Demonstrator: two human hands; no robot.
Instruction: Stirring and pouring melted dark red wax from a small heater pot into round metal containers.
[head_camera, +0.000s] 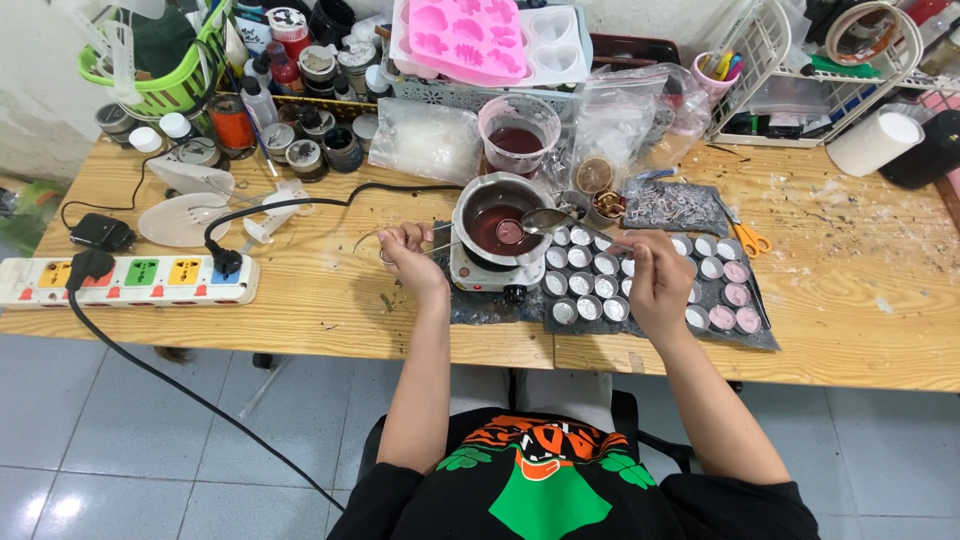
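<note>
The person wears a black short-sleeved T-shirt (560, 490) with an orange, green and white graphic print on the front. Both forearms are bare. Pale trousers (530, 385) show above the shirt.

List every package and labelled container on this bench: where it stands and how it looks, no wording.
Clear plastic bag: back centre, left of the pink-rimmed cup, holding whitish flakes.
Crumpled clear bags: back, right of the cup, see-through.
Labelled jars: back left by the green basket, small, round, dark, light lids.
Orange-labelled bottle: back left, cylindrical.
No screens or signs.
</note>
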